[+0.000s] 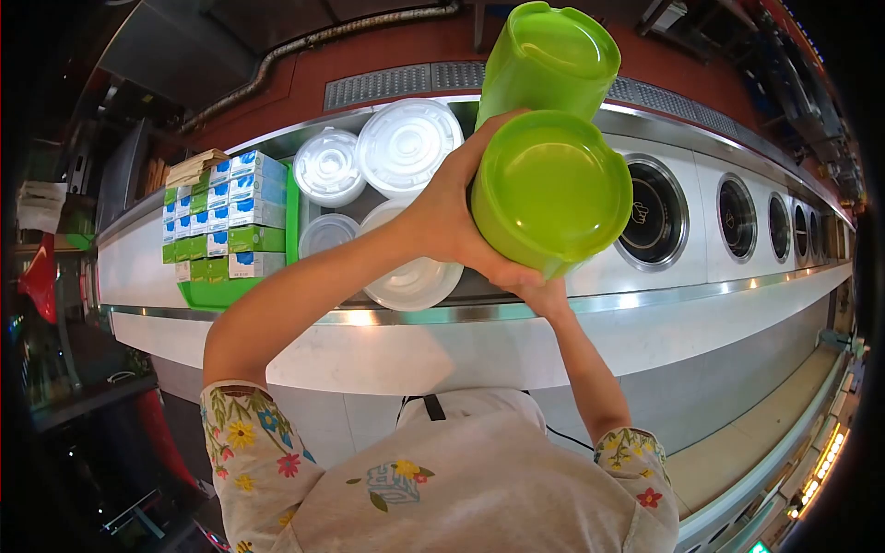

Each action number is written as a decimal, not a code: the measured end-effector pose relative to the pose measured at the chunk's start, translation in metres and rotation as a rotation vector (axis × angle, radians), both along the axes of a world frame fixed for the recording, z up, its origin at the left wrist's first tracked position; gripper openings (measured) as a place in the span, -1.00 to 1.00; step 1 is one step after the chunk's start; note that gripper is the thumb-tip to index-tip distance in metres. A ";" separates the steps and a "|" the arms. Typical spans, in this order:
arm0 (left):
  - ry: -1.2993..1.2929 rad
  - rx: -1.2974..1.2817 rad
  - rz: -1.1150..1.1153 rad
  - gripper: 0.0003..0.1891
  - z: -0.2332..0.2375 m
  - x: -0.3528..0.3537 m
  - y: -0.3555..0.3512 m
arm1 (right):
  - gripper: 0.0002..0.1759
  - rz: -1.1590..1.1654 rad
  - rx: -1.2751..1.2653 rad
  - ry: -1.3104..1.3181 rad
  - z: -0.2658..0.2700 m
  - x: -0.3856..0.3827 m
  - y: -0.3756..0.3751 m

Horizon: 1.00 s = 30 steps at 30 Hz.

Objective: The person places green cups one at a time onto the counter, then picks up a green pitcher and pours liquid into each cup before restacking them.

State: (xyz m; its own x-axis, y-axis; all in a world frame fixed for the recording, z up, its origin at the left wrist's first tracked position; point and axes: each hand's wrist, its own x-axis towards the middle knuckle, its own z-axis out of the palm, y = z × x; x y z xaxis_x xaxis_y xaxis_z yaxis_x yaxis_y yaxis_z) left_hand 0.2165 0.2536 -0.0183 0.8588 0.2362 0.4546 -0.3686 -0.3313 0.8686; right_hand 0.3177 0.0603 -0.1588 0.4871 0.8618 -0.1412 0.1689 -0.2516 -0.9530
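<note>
Two bright green plastic containers are raised above the counter: the nearer container (553, 189) shows its round glossy end, and the farther container (551, 64) is just behind it. My left hand (452, 203) is wrapped round the left side of the nearer one, thumb and palm against its wall. Below it, my right hand (539, 293) grips the lower edge, with most of its fingers hidden behind the container. Whether the two containers touch cannot be made out.
Clear lidded tubs (408, 147) are stacked on the counter (415, 346) at left. Beside them, small blue, white and green boxes (226, 207) stand on a green tray (217, 295). Round black inset plates (651, 212) line the counter to the right.
</note>
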 end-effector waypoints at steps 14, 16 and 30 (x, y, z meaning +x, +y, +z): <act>0.037 0.129 0.011 0.33 0.005 -0.012 -0.011 | -0.65 0.047 0.064 -0.126 0.029 0.017 -0.041; 0.087 0.120 0.032 0.32 0.008 -0.018 -0.013 | -0.71 -0.057 0.141 -0.091 0.022 0.023 -0.057; 0.147 0.247 0.494 -0.05 0.063 0.049 0.052 | -0.42 -0.070 0.548 -0.249 0.123 0.133 0.067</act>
